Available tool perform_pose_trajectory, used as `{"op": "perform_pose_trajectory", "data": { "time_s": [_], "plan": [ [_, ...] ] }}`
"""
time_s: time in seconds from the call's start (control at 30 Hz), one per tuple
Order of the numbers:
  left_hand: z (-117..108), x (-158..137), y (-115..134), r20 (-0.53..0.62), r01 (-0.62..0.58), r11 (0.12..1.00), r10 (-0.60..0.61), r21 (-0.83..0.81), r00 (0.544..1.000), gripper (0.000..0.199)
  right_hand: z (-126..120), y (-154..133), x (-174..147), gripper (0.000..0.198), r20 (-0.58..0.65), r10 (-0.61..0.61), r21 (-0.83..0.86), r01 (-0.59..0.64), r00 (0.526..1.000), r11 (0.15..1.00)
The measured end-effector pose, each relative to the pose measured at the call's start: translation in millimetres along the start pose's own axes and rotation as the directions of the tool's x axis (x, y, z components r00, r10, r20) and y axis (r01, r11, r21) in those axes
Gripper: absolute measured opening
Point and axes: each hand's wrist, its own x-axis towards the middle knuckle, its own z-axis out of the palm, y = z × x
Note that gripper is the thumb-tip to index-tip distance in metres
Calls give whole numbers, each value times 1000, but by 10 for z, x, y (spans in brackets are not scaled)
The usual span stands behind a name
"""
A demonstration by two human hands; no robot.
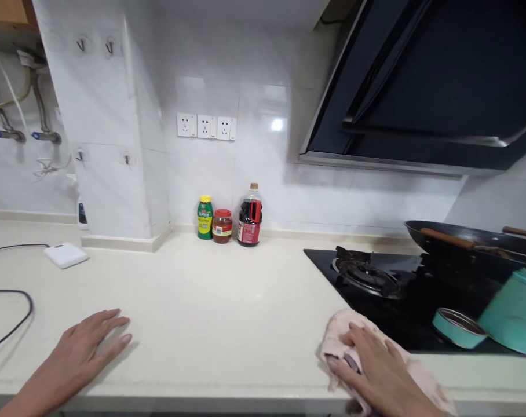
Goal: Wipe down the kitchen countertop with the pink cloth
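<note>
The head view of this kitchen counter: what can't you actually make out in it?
- Bottle labels: too small to read.
- Pink cloth: partly hidden under the right hand.
- Teal pot: cut off by the right edge.
- Wok: contents not visible; right edge cuts it.
- Left hand: flat on the counter, palm hidden.

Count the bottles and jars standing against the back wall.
3, grouped under the sockets: a green bottle on the left, a red-lidded jar in the middle, a dark sauce bottle on the right. None looks hidden behind them.
</note>
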Motion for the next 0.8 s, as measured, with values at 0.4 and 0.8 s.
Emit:
{"op": "perform_pose_trajectory", "data": {
  "time_s": [0.4, 0.8],
  "plan": [
    [135, -85, -52, -103, -62, 997, 57, -46, 993, 46, 50, -332, 1878, 52, -96, -111, -49, 106, 989, 993],
    [149, -190, 46, -195, -64, 991, 40, -119, 980, 42, 550, -2083, 2989, 57, -50, -144, 26, 146, 988, 989]
  ]
}}
